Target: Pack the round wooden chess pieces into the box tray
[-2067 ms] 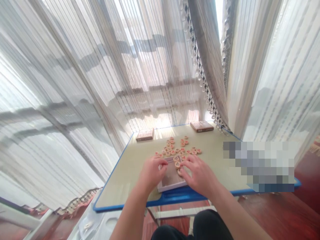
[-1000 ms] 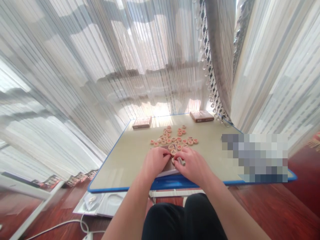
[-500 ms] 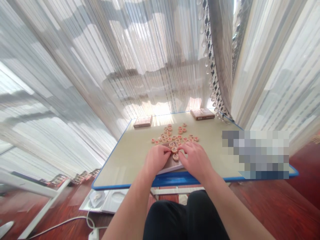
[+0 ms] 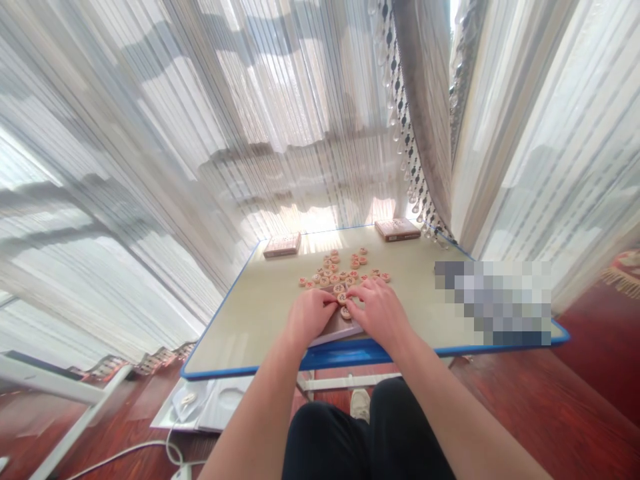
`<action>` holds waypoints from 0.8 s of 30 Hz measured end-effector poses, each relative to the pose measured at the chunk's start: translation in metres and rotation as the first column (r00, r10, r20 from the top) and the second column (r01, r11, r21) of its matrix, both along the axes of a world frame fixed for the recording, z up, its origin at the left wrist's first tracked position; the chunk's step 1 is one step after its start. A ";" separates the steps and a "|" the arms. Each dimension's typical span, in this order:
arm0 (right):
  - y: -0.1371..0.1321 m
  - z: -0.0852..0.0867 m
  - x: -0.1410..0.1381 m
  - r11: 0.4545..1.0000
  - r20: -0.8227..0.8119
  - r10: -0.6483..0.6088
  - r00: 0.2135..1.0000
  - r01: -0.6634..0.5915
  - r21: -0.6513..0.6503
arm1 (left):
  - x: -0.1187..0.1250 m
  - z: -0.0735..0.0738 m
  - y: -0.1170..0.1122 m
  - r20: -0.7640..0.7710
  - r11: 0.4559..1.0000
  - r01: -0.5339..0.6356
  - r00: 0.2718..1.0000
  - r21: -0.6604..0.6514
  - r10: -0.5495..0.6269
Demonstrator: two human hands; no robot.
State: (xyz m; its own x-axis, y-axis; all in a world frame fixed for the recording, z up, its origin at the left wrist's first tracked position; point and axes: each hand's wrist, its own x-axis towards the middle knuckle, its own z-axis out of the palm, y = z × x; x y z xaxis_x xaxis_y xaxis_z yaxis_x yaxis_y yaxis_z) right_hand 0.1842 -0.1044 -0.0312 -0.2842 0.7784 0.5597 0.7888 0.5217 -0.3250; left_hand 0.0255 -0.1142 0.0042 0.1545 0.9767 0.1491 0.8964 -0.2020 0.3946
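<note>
My left hand (image 4: 311, 315) is closed, with thumb and fingertips at the left side of a round wooden Chinese chess piece (image 4: 342, 299). From the other side, the fingertips of my right hand (image 4: 378, 312) press against the same piece. Just beyond it lies another piece (image 4: 339, 289), and a third piece (image 4: 346, 313) is nearer to me. These three rest on a flat box (image 4: 334, 332) at the table's front edge, partly covered by my hands. Several more chess pieces (image 4: 325, 281) with red or dark characters are scattered behind the box.
Two flat boxes stand at the far edge of the blue-rimmed table (image 4: 240, 320): a left box (image 4: 283, 245) and a right box (image 4: 397, 229). A blurred-out object (image 4: 500, 303) is on the right. Sheer curtains (image 4: 300, 100) hang behind. A white cable (image 4: 125, 448) runs across the floor.
The camera view has shifted slightly, so the table and hands appear a little further left. Both hands stay at the same chess piece, and the pieces keep nearly the same arrangement.
</note>
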 end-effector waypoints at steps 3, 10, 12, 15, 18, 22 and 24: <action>0.000 0.001 0.000 1.000 -0.003 -0.005 1.000 0.005 0.004 | 0.001 0.001 -0.001 0.005 1.000 0.008 1.000 -0.012 -0.008; 0.000 0.000 -0.002 0.998 -0.011 -0.019 1.000 0.019 0.063 | -0.002 0.003 0.000 -0.002 1.000 0.025 1.000 -0.013 -0.025; 0.001 -0.001 -0.002 0.997 -0.013 -0.018 1.000 0.019 0.078 | -0.003 0.002 0.001 -0.014 1.000 0.022 1.000 0.003 -0.022; 0.002 -0.003 -0.002 0.996 -0.015 -0.016 1.000 0.017 0.083 | -0.004 0.000 0.003 -0.036 0.999 0.014 0.999 0.029 -0.013; 0.003 -0.003 -0.002 0.998 -0.015 -0.014 1.000 0.015 0.068 | -0.004 -0.002 0.006 -0.066 0.999 0.010 0.998 0.038 -0.007; 0.003 -0.002 -0.002 0.999 -0.020 -0.011 1.000 0.012 0.042 | -0.003 -0.002 0.009 -0.112 0.999 0.010 0.994 0.041 -0.006; 0.003 -0.001 -0.002 0.999 -0.026 -0.012 1.000 0.013 0.037 | -0.002 -0.001 0.010 -0.123 1.000 0.004 0.992 0.030 0.000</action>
State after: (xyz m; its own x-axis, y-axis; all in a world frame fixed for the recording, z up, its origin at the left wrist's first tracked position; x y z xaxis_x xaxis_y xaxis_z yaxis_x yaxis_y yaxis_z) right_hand 0.1826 -0.1013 -0.0325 -0.2599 0.7604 0.5952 0.7867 0.5242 -0.3262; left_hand 0.0235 -0.1038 0.0031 0.1754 0.9717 0.1582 0.9372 -0.2140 0.2754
